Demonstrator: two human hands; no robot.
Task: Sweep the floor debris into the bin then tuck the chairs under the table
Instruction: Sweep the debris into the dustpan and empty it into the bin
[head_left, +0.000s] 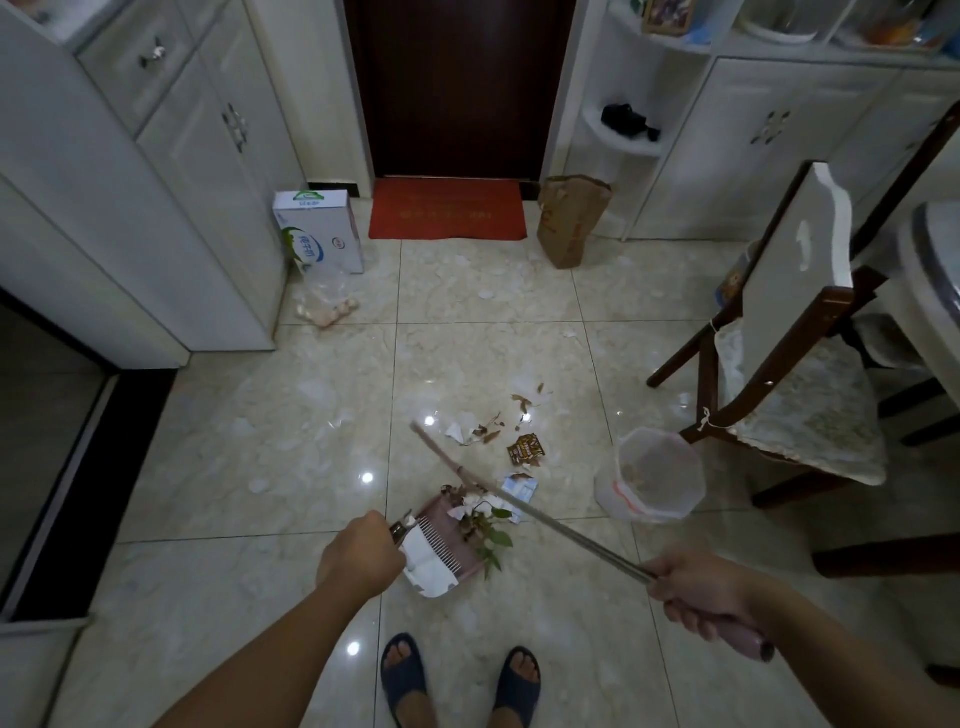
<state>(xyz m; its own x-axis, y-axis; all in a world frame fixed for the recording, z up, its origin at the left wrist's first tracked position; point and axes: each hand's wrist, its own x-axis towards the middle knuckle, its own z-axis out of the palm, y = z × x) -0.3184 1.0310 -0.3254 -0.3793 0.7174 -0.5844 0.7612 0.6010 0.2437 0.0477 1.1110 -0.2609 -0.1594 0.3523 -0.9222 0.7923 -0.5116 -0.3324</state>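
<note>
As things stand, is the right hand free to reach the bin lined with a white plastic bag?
Probably not directly: the right hand is closed around the long metal broom handle. The white-bagged bin stands on open floor ahead of it, with nothing in between.

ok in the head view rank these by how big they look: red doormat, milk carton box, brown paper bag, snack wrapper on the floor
1. red doormat
2. and 3. milk carton box and brown paper bag: they look alike, so no ranking
4. snack wrapper, clearly smallest, though it lies nearer the camera
</note>
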